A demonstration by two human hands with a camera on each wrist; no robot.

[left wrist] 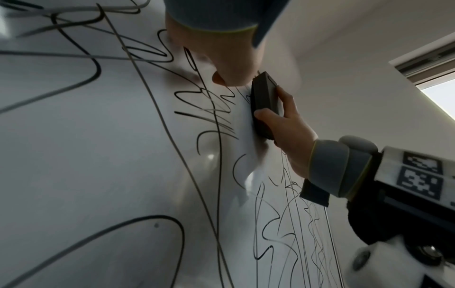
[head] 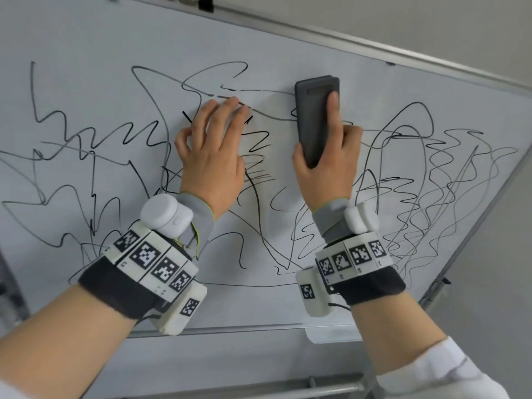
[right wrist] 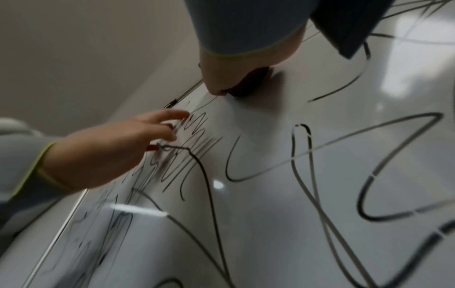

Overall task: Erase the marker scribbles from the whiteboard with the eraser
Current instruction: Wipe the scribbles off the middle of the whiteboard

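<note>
High on the whiteboard, the right hand grips the eraser, index finger along its back, while the left hand rests open on the scribbles. Keep the pad flat, press evenly, and overlap long strokes.

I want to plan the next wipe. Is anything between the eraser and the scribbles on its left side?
Yes. The left hand rests on the whiteboard over scribbles left of the eraser, held by the right hand.
</note>
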